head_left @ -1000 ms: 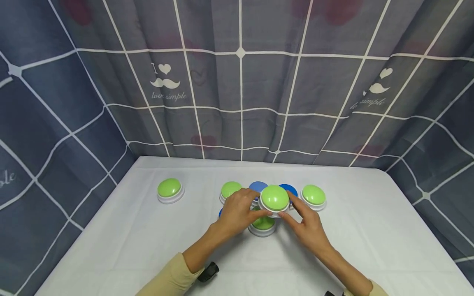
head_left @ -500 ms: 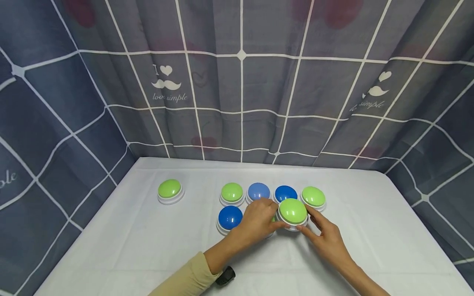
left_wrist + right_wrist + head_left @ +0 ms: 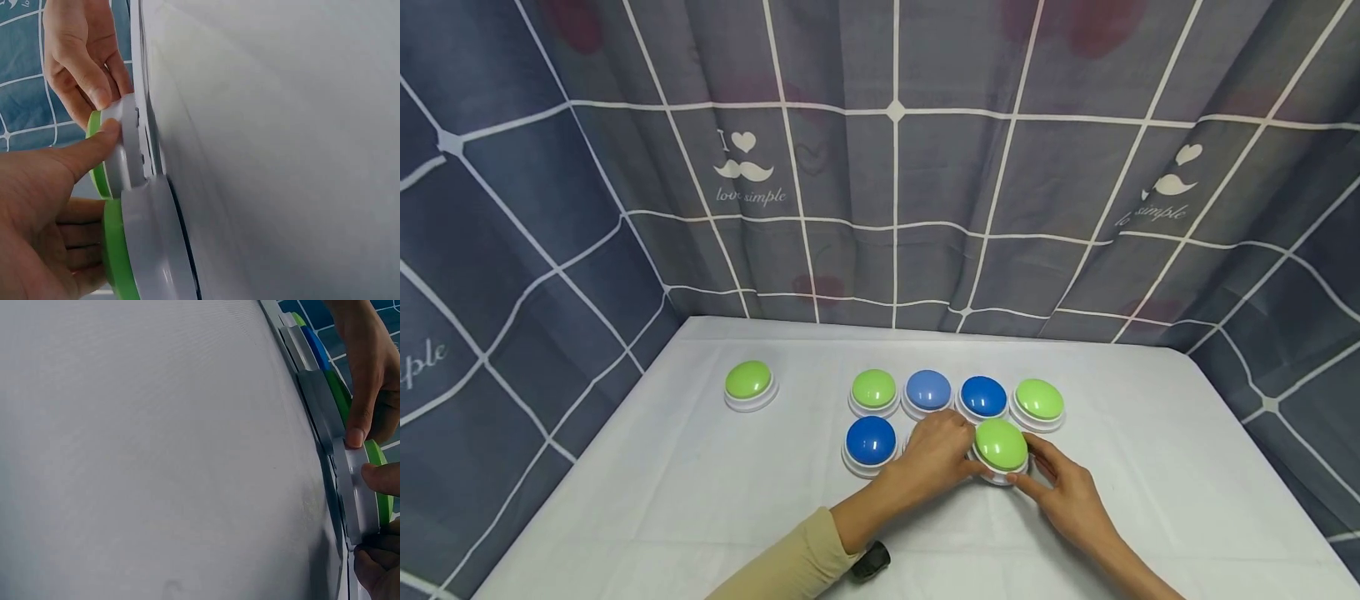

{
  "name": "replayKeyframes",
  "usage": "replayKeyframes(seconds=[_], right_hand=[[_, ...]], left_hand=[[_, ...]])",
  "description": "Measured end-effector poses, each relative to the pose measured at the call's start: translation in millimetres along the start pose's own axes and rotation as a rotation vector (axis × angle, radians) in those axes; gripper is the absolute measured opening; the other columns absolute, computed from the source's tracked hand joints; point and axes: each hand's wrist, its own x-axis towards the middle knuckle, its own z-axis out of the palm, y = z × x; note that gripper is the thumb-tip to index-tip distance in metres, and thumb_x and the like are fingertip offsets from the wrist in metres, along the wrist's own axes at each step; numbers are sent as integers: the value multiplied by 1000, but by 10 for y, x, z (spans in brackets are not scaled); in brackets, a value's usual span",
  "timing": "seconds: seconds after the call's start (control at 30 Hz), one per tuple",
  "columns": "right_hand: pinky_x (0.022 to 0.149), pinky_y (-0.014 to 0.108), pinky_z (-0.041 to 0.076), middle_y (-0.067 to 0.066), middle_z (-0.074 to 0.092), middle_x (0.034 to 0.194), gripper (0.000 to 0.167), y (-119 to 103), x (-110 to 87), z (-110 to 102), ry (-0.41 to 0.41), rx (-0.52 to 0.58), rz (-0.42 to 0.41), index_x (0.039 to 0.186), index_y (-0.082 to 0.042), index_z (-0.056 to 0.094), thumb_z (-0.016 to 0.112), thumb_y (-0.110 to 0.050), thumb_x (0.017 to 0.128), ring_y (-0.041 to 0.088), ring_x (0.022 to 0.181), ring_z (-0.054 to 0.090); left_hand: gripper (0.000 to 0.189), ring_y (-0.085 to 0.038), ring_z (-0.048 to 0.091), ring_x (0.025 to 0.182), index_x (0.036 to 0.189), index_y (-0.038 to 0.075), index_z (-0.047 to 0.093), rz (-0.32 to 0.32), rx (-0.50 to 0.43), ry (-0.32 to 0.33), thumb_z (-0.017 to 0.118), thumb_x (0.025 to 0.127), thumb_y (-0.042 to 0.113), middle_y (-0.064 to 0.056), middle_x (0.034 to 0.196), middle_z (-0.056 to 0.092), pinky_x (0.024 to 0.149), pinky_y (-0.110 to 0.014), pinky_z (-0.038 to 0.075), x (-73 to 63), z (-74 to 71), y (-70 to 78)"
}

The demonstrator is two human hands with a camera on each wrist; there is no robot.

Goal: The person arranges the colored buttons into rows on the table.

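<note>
A green-domed push button with a white base [image 3: 1001, 443] sits between my two hands, at the right end of the front row. My left hand [image 3: 936, 454] pinches its left side, the thumb on the white base in the left wrist view. From the right, my right hand [image 3: 1067, 492] grips the same base with thumb and fingers. The base is at or just above the cloth; contact is unclear. Under my left hand another green button [image 3: 115, 250] stands beside it, mostly hidden in the head view. A dark blue button [image 3: 871, 442] ends the row at left.
Behind stands a row: a green button [image 3: 874, 390], a light blue one [image 3: 928, 390], a dark blue one [image 3: 983, 396] and a green one [image 3: 1039, 400]. One green button [image 3: 748, 381] is apart at far left. A grey checked curtain [image 3: 850, 167] surrounds the white table [image 3: 700, 500].
Both hands have carried the green button rightward and down, from above the middle buttons to the front row's right end. The dark blue button at front left has come into view.
</note>
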Motion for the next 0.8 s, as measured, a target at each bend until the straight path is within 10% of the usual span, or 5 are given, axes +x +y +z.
replayKeyframes(seconds=[0.8], right_hand=[[98,48,44,29,55,134,65,67,-66,-2,-1,-129,-26,139,2,51,79,-23,86,42,122,55]], left_hand=[[44,-9,58,81,84,17,76,13,83,-35,80,73,59,7,79,65,78,-24,46,9,48,62]])
